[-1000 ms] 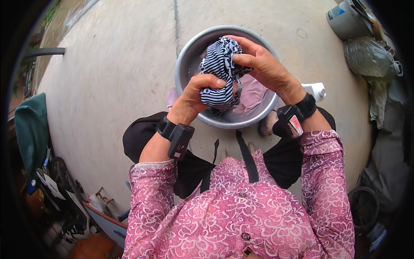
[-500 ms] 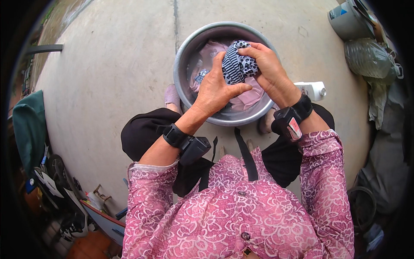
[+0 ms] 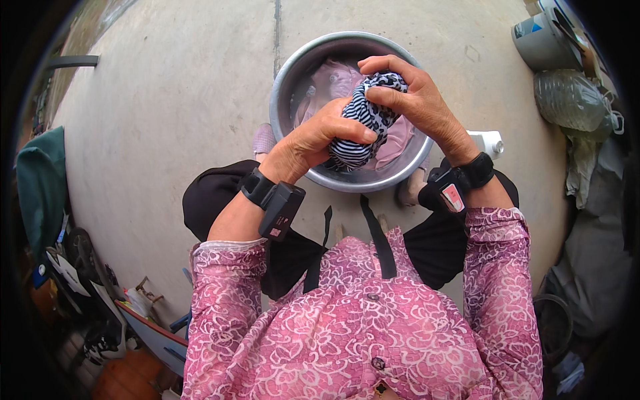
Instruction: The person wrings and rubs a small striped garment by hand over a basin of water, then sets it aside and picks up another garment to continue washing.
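Over a round metal basin [image 3: 283,107] I hold a bunched black-and-white cloth [image 3: 373,117], part striped and part leopard-spotted. My left hand [image 3: 328,130] grips its lower left side, thumb across the stripes. At the upper right end, my right hand [image 3: 412,93] is closed on the spotted part, its fingers curled over the top. Pink clothing [image 3: 333,79] lies in the basin below, partly hidden by my hands and the cloth. Whether water covers it is hard to see.
A white bottle [image 3: 488,143] lies right of the basin, near my foot. Grey buckets [image 3: 543,43] and a large clear plastic jug [image 3: 567,100] stand at the far right. Green cloth [image 3: 41,187] and assorted clutter line the left side. The floor is concrete [image 3: 167,100].
My left hand has gone from a spread hold beside the cloth to a grip around it. The cloth is now more bunched and twisted, its striped end lower. My right fingers have curled over the top.
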`<state>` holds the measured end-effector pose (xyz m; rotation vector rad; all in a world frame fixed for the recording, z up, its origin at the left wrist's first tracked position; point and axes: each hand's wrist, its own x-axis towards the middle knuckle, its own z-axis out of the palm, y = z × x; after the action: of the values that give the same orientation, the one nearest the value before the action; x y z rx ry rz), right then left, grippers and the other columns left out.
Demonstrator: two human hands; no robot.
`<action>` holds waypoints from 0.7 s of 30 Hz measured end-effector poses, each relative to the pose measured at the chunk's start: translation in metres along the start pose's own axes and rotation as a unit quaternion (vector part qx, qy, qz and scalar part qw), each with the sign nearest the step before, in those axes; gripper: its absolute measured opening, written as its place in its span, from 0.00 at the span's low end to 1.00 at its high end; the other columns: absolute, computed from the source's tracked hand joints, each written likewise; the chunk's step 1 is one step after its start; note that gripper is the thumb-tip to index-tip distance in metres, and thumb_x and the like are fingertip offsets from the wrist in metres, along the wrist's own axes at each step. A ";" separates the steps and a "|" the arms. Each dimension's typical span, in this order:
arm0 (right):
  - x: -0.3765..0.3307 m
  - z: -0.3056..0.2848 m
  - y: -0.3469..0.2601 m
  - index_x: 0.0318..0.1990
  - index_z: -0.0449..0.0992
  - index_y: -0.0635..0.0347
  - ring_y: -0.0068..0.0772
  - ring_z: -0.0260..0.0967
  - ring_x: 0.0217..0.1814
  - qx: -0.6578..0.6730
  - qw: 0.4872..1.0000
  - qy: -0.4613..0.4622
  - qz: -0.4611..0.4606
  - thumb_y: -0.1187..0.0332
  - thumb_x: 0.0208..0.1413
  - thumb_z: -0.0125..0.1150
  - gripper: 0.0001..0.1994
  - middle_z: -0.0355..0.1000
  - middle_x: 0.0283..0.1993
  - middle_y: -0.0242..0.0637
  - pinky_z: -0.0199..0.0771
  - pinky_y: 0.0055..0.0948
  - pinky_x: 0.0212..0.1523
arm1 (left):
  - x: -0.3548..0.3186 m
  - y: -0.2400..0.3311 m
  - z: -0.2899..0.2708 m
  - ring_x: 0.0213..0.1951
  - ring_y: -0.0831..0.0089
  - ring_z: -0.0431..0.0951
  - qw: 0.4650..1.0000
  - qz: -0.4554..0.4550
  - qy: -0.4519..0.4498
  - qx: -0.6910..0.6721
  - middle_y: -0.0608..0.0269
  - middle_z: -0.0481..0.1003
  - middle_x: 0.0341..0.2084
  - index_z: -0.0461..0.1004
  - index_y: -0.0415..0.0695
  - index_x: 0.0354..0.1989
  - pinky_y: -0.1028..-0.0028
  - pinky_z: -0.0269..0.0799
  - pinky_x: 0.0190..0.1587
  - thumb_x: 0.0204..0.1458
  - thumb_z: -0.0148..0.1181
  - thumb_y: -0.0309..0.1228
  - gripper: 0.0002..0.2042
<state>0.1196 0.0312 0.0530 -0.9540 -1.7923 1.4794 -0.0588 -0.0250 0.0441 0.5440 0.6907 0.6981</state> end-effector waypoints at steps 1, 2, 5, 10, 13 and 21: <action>0.000 0.003 0.000 0.44 0.72 0.62 0.25 0.69 0.40 0.000 1.000 -0.001 0.001 0.61 0.45 0.64 0.20 0.72 0.40 0.35 0.70 0.22 0.41 | 0.000 0.000 0.001 0.34 0.75 0.75 1.000 -0.003 -0.006 0.024 0.62 0.73 0.34 0.67 0.36 0.44 0.76 0.72 0.39 0.36 0.64 0.29 0.24; 0.000 0.005 0.000 0.39 0.73 0.63 0.24 0.69 0.35 -0.042 0.999 0.030 0.005 0.60 0.46 0.63 0.17 0.72 0.34 0.36 0.70 0.22 0.36 | 0.000 0.000 0.003 0.36 0.75 0.75 0.999 -0.006 -0.012 0.049 0.60 0.73 0.35 0.66 0.35 0.46 0.76 0.72 0.41 0.36 0.64 0.30 0.25; 0.000 0.010 0.003 0.32 0.73 0.65 0.25 0.69 0.27 -0.115 0.991 0.064 0.016 0.57 0.49 0.60 0.17 0.70 0.24 0.38 0.67 0.24 0.27 | 0.001 0.003 0.010 0.32 0.78 0.72 0.985 0.005 0.033 0.172 0.66 0.72 0.32 0.68 0.37 0.42 0.78 0.69 0.37 0.36 0.64 0.29 0.21; -0.002 0.024 0.017 0.27 0.71 0.66 0.29 0.63 0.21 -0.099 0.992 0.055 0.059 0.56 0.53 0.54 0.18 0.66 0.19 0.42 0.62 0.28 0.23 | 0.006 -0.012 0.005 0.27 0.79 0.68 0.887 0.037 0.132 0.441 0.67 0.69 0.24 0.68 0.37 0.34 0.77 0.65 0.30 0.34 0.61 0.26 0.16; -0.004 0.028 0.024 0.27 0.70 0.67 0.30 0.63 0.22 -0.090 0.993 0.053 0.060 0.57 0.55 0.51 0.18 0.66 0.20 0.43 0.62 0.30 0.25 | 0.008 -0.024 0.002 0.26 0.65 0.73 0.812 0.076 0.187 0.548 0.56 0.72 0.22 0.69 0.39 0.33 0.68 0.67 0.30 0.33 0.59 0.29 0.16; -0.004 0.040 0.048 0.28 0.71 0.68 0.33 0.67 0.26 -0.039 0.983 0.082 0.161 0.57 0.56 0.46 0.19 0.69 0.23 0.44 0.64 0.32 0.29 | 0.013 -0.035 -0.004 0.29 0.51 0.74 0.698 0.117 0.243 0.664 0.50 0.74 0.23 0.70 0.42 0.31 0.59 0.68 0.32 0.32 0.60 0.32 0.15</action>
<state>0.0951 0.0118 -0.0016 -1.4168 -1.6428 1.4777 -0.0407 -0.0377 0.0140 1.8572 1.6539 0.4641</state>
